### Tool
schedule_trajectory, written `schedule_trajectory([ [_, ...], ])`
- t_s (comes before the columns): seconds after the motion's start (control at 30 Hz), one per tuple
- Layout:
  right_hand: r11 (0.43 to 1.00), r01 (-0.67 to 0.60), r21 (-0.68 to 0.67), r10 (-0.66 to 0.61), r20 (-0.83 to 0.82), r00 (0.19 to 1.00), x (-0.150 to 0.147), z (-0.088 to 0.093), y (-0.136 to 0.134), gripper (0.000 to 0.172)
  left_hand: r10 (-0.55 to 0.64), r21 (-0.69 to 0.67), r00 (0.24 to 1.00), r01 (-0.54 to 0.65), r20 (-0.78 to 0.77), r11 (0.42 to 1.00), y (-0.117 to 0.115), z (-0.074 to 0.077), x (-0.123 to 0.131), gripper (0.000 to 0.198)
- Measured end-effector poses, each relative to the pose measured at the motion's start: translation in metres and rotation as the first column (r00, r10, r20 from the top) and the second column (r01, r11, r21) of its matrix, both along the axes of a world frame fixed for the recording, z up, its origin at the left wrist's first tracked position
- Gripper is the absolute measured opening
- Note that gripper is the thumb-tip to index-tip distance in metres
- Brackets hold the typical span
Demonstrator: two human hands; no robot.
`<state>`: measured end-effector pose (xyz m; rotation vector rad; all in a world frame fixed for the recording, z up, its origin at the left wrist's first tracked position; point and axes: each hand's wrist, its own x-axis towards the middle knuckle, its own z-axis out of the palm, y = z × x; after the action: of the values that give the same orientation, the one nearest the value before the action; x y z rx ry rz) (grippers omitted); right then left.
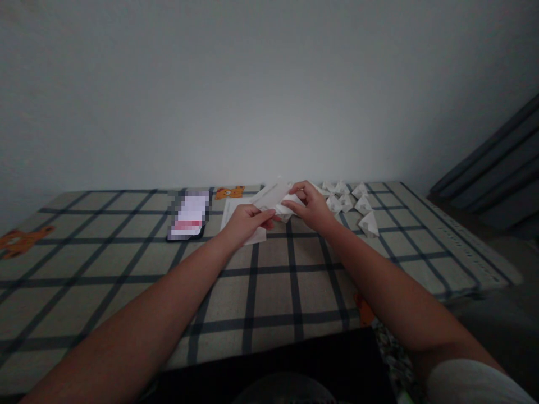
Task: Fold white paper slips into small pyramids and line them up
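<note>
Both hands meet over the middle of the table, holding a white sheet of paper (273,195) that is partly folded. My left hand (247,220) pinches its near left side between thumb and fingers. On the other side, my right hand (310,206) grips the right part, with its fingers curled over the paper and the thumb below. Under my left hand lies another flat piece of white paper (255,236). Just right of my right hand stand several small folded white paper shapes (369,223), pointed at the top.
A phone (187,216) with a lit, blurred screen rests left of the papers. The table bears a checked cloth (273,286) with orange bear prints (229,192). A pale wall (261,90) rises behind it, and dark folded fabric (497,146) hangs at the right.
</note>
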<state>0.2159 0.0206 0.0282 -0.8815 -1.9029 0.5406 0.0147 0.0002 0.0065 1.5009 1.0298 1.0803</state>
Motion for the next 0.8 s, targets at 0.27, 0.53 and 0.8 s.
schedule_trajectory([
  [0.27, 0.999, -0.034, -0.008, 0.034, 0.051, 0.998, -0.0009, 0.0024, -0.0042, 0.030, 0.079, -0.005, 0.995, -0.079, -0.054, 0.997, -0.0055, 0.0038, 0.0025, 0.028],
  [0.53, 0.984, -0.149, -0.100, 0.147, -0.021, 0.989, -0.0004, -0.0038, 0.0019, 0.048, 0.120, 0.082, 0.992, -0.118, -0.029, 0.990, -0.0020, 0.0023, 0.0009, 0.029],
  [0.8, 0.967, -0.242, -0.081, 0.235, -0.087, 0.968, -0.0004, -0.0022, 0.0028, 0.039, 0.102, 0.049, 0.994, -0.100, -0.041, 0.994, -0.0022, 0.0014, 0.0004, 0.032],
])
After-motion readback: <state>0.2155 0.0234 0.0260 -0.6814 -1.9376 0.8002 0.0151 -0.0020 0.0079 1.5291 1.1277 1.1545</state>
